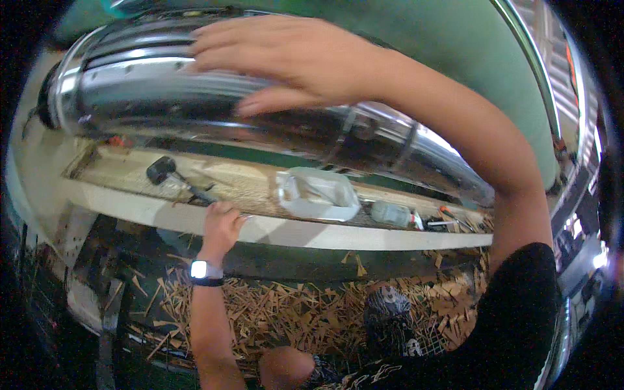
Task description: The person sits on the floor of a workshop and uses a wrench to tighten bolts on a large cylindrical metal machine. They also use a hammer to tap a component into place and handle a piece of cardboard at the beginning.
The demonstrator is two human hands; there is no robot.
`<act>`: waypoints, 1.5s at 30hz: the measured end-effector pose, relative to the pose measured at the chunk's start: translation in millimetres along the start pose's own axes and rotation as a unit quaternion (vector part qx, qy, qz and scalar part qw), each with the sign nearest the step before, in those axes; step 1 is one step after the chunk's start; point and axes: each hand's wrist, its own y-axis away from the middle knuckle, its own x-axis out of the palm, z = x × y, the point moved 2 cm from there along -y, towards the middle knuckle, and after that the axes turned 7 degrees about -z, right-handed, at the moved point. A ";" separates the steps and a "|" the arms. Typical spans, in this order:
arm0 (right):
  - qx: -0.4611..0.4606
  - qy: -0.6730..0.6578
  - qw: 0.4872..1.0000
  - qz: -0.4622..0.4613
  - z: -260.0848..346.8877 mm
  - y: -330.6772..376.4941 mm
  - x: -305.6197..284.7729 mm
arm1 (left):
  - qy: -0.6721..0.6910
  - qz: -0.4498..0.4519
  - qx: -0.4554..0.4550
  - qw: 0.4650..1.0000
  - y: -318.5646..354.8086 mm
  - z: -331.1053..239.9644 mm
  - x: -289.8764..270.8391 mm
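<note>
My right hand reaches across a large shiny metal cylinder, fingers stretched out and thumb apart, slightly blurred. Whether it touches the metal or hovers just over it is hard to tell. Lower left, my left hand is closed at the front rail of a long pale trough. A thin silvery tip shows beside its thumb, but what the fingers hold is hidden. Just past those fingers a black-headed mallet lies in the trough, its handle pointing toward the hand.
In the trough stand a cut-open translucent plastic container, a clear jar-like container and several small tools. Many thin brown wedge-shaped scraps cover the area below. A large green curved surface rises behind the cylinder.
</note>
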 end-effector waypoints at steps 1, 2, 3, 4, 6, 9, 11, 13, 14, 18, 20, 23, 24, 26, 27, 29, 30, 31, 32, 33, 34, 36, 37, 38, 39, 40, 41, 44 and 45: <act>0.070 0.030 0.997 0.006 3.4 42.7 -34.0 | -0.014 0.006 0.007 1.000 0.8 -1.7 4.5; 0.137 0.057 0.989 0.006 6.7 83.7 -64.0 | -0.014 0.040 -0.020 0.999 -2.1 -2.9 2.2; 0.209 0.078 0.975 -0.017 11.7 128.0 -89.8 | -0.026 0.037 -0.010 0.999 -6.9 -8.4 1.2; 0.272 0.095 0.957 -0.036 15.4 160.1 -100.3 | -0.034 0.028 -0.008 0.999 -5.2 -8.9 1.8; 0.316 0.115 0.941 -0.026 25.2 215.4 -100.9 | -0.023 0.036 -0.017 0.999 -4.1 -5.8 7.0; 0.340 0.083 0.932 -0.094 29.6 239.2 -72.4 | -0.043 0.062 -0.029 0.997 -6.9 -1.6 6.1; 0.333 0.081 0.928 -0.149 25.2 232.1 -53.1 | -0.044 0.070 -0.028 0.996 -8.3 -4.1 6.7; 0.315 0.118 0.925 -0.176 19.1 223.2 -48.4 | -0.029 0.068 -0.018 0.997 -13.8 -7.4 5.1; 0.305 0.131 0.924 -0.188 15.4 217.1 -43.9 | -0.044 0.071 -0.007 0.996 -14.1 -9.2 1.6; 0.353 0.082 0.884 -0.296 13.0 211.6 -35.5 | -0.061 0.073 0.028 0.995 -14.9 -26.3 -7.6; 0.341 0.090 0.894 -0.277 3.9 232.9 -54.1 | -0.050 0.064 0.045 0.996 -16.6 -25.7 -2.8; 0.392 0.029 0.842 -0.370 6.1 219.3 -30.9 | -0.038 0.066 0.032 0.997 -1.3 -14.2 6.2; 0.401 0.013 0.832 -0.383 8.8 218.6 -32.4 | -0.026 0.070 0.019 0.997 0.5 -13.2 10.8; 0.411 0.039 0.831 -0.373 10.4 219.0 -39.5 | 0.004 0.068 0.012 0.998 -0.2 -17.1 25.2; 0.411 0.038 0.829 -0.376 9.4 216.8 -38.2 | 0.004 0.067 0.020 0.998 -3.6 -16.1 21.6; 0.412 0.039 0.823 -0.389 8.5 213.1 -36.1 | 0.005 0.074 0.020 0.997 -6.0 -16.3 18.6; 0.412 0.048 0.825 -0.384 8.8 210.3 -32.4 | 0.005 0.083 0.012 0.996 -7.4 -17.6 17.5; 0.414 0.058 0.826 -0.379 9.2 206.5 -25.9 | 0.007 0.093 0.004 0.996 -6.3 -19.9 17.5; 0.412 0.067 0.824 -0.384 6.1 198.8 -19.8 | -0.007 0.097 -0.006 0.995 -5.6 -15.9 8.0; 0.414 0.089 0.837 -0.345 2.3 194.6 -23.8 | -0.006 0.102 -0.005 0.995 -6.5 -15.0 9.4; 0.359 0.103 0.854 -0.361 -6.1 197.7 -24.0 | -0.004 0.107 -0.005 0.994 -8.1 -14.8 11.7; 0.424 -0.426 0.662 -0.448 -16.7 198.7 -38.7 | -0.038 0.093 -0.005 0.995 -6.6 -11.3 12.0; 0.433 -0.549 0.549 -0.458 -13.8 201.5 -44.4 | -0.053 0.084 -0.006 0.995 -5.6 -11.4 15.1; 0.445 -0.490 0.592 -0.460 -11.5 195.9 -40.0 | -0.049 0.066 0.009 0.997 -6.6 -12.3 14.6; 0.454 -0.427 0.634 -0.457 -7.9 186.2 -34.2 | -0.044 0.046 0.023 0.998 -7.9 -14.1 15.5; 0.460 -0.362 0.672 -0.453 -4.1 175.1 -27.1 | -0.039 0.025 0.037 0.998 -9.1 -15.7 15.1; 0.464 -0.294 0.708 -0.444 0.1 163.8 -18.3 | -0.038 0.026 0.040 0.998 -7.6 -15.5 17.8; 0.446 -0.143 0.782 -0.411 -2.9 148.3 -2.6 | -0.037 0.026 0.040 0.998 -5.2 -14.7 25.3; 0.433 -0.131 0.795 -0.403 -8.1 151.3 -1.4 | -0.037 0.025 0.037 0.998 -4.7 -16.1 26.4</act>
